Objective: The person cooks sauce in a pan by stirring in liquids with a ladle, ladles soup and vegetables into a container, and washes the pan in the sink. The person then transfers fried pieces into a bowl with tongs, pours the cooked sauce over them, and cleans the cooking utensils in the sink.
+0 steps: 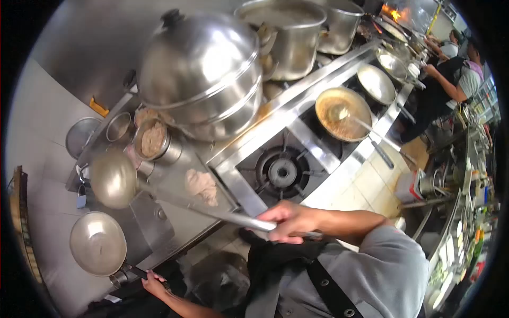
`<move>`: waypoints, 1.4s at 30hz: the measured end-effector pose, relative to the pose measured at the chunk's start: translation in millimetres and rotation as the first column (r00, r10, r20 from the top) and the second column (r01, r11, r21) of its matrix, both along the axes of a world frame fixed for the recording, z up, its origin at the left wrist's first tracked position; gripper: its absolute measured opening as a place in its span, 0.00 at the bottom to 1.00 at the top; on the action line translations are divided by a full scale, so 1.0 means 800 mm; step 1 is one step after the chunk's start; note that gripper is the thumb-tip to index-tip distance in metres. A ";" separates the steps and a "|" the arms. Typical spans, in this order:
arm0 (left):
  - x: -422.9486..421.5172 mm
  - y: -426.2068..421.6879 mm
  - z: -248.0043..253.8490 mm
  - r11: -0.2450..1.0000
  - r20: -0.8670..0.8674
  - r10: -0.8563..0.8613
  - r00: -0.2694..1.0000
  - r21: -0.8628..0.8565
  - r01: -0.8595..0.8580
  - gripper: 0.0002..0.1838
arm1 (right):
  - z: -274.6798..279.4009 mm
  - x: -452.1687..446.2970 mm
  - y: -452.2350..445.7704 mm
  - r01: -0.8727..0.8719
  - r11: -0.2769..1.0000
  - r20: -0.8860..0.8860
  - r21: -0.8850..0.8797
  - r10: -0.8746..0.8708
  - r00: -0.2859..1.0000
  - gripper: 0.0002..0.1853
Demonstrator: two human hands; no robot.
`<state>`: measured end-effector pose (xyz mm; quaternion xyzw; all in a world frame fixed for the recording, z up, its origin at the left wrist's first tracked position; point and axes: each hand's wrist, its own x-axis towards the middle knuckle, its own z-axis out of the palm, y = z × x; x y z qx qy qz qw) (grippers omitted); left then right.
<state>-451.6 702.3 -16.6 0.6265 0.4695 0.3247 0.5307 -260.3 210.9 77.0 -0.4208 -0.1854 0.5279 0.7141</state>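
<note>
My right hand (289, 221) is closed around the long handle of a large ladle (113, 179). The ladle's round bowl hangs over the steel counter at the left, beside the metal containers, and looks slightly blurred. Lower down, my left hand (155, 282) grips the dark handle of a frying pan (98, 244). That pan is tilted toward the camera, and its pale inside shows no food. Between the ladle handle and the stove, a pale lump of what looks like raw meat or dough (201, 186) lies on the counter.
A steel container (152, 140) holds pinkish minced food. Behind it stands a big domed steamer (207, 63), with stock pots (283, 37) farther back. An unlit burner (282, 170) lies near my right hand. Another pan (344, 100) holds brown sauce and a ladle. Co-workers (458, 74) stand at the far right.
</note>
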 end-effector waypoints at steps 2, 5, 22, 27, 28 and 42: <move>-0.009 -0.085 -0.007 0.993 0.180 -0.065 0.982 -0.090 0.082 0.04 | 0.029 0.015 -0.091 0.106 0.976 -0.034 0.192 -0.101 0.994 0.25; -0.028 -0.201 -0.011 0.915 0.460 -0.170 0.871 -0.255 0.314 0.06 | 0.082 0.074 -0.190 0.444 0.892 0.222 0.085 -0.452 0.864 0.26; 0.040 -0.565 -0.121 0.302 0.304 -0.656 0.691 -0.733 0.609 0.07 | 0.125 0.609 -0.240 0.967 0.235 0.815 0.096 0.539 -0.212 0.09; 0.061 -0.562 -0.172 0.257 0.330 -0.665 0.670 -0.741 0.621 0.09 | 0.155 0.516 -0.276 0.982 0.171 0.738 -0.083 0.672 -0.055 0.18; 0.065 -0.559 -0.179 0.253 0.355 -0.657 0.665 -0.727 0.638 0.09 | 0.158 0.476 -0.296 0.959 0.284 0.832 0.018 0.528 -0.172 0.20; 0.085 -0.547 -0.210 0.355 0.059 -0.807 0.587 -0.746 0.563 0.10 | -0.159 0.061 -0.642 0.793 -0.159 0.626 -0.589 0.531 0.571 0.27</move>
